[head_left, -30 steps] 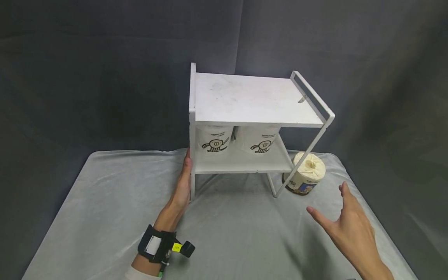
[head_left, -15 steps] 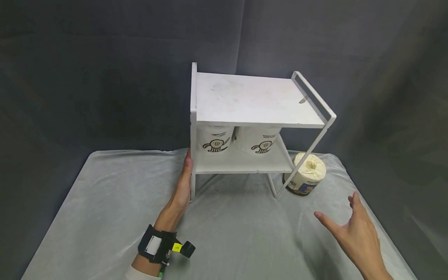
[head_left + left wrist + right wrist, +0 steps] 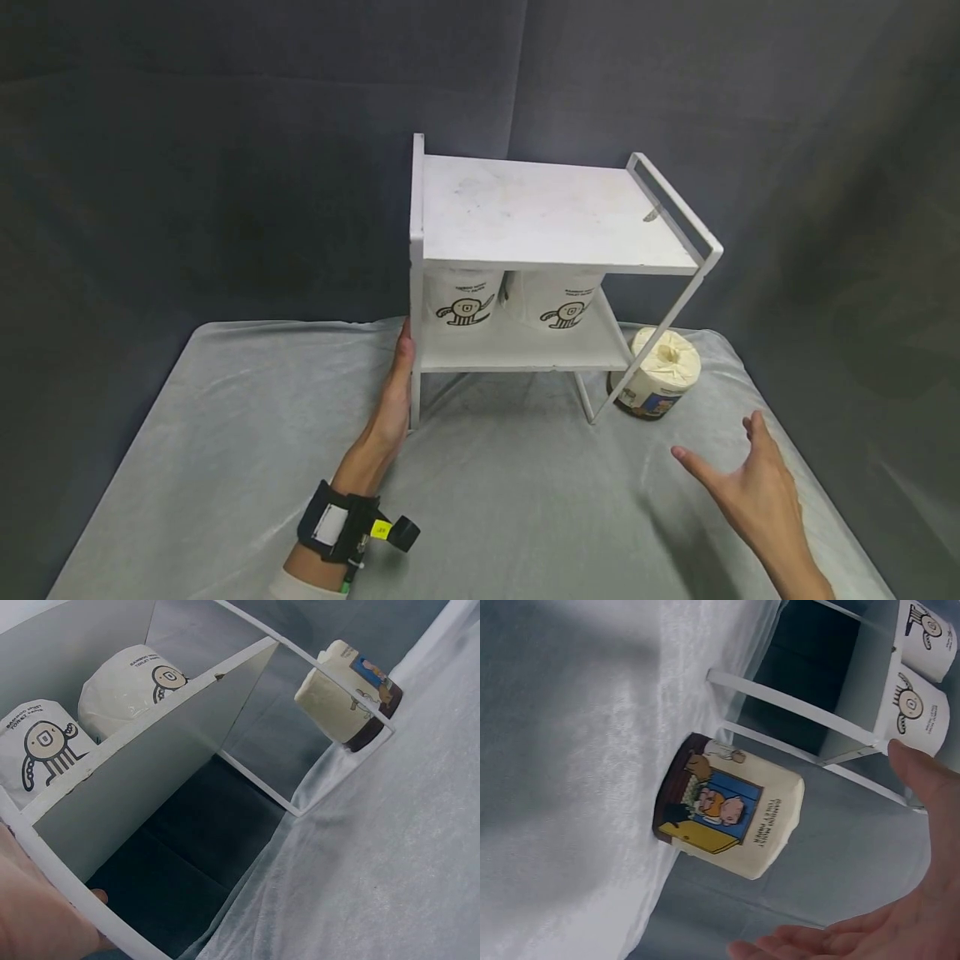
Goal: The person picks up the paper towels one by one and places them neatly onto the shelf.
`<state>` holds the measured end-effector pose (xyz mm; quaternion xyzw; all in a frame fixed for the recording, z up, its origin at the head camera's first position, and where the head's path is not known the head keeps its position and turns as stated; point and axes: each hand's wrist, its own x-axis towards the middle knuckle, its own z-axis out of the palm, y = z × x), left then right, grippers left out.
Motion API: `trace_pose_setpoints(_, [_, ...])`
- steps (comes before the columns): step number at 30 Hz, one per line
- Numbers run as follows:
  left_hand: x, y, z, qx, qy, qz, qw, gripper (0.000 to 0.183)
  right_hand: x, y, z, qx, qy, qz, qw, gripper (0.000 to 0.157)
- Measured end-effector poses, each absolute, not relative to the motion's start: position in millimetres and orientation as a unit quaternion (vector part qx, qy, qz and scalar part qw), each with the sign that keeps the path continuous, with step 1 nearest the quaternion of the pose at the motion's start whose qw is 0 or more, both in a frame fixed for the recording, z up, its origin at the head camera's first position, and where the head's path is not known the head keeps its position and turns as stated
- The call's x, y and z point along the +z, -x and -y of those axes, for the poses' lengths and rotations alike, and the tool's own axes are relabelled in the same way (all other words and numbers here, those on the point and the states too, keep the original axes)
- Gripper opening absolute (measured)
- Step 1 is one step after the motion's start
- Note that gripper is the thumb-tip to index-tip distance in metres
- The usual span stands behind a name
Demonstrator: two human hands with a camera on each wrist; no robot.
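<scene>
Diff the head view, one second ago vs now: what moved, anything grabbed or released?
The right hand drew back slightly, toward the person and to the right, a little away from the cream-wrapped roll. Nothing taken hold of or let go. Unchanged: the left hand at the side of the white rack, the white rolls in it, the cream-wrapped roll.

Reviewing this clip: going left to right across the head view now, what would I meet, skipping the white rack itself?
Going by each one's middle: left grip → left white roll → right white roll → cream roll → right grip.
</scene>
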<state>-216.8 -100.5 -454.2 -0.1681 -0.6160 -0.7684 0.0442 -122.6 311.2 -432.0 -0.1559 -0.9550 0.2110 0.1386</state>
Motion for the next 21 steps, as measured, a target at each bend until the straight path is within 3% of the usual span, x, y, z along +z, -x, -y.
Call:
trace_pose_setpoints(12, [-455.2,217.7,100.5,-0.768,0.17,0.616,0.046,0.068,-444.8,148.4,-317.4,0.23,0.132,0.952,0.156,0.127])
trace_pose_setpoints(21, [-454.6,218.0,100.6,-0.765,0.167,0.621,0.045,0.067,-455.4,168.5,-322.7,0.227,0.143,0.954,0.135,0.127])
